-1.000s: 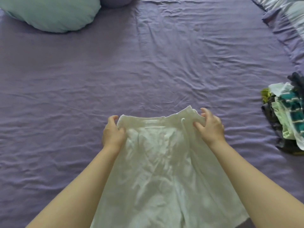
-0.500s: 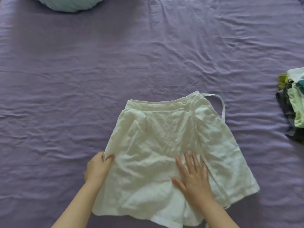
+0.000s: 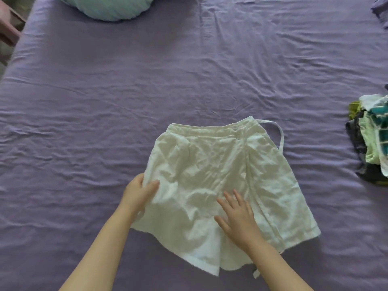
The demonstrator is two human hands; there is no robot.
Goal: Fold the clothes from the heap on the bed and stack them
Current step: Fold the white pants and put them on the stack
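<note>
White shorts [image 3: 220, 185] lie flat mid-bed, waistband toward 12 o'clock. Left hand [image 3: 138, 191] pinches the 9 o'clock side edge; right hand [image 3: 236, 217] presses flat, fingers spread, holding nothing. Step looks like smoothing before folding; next likely folds left half toward 3 o'clock. Heap [image 3: 371, 135] at 3 o'clock.

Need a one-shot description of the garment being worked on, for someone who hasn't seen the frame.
On the purple bed sheet, look near the front edge, between the person's two hands. The white shorts lie spread flat there, waistband away from the person. They alone are white, laid out and buttoned at the waist, unlike the mixed-colour heap of clothes at the right edge.
</note>
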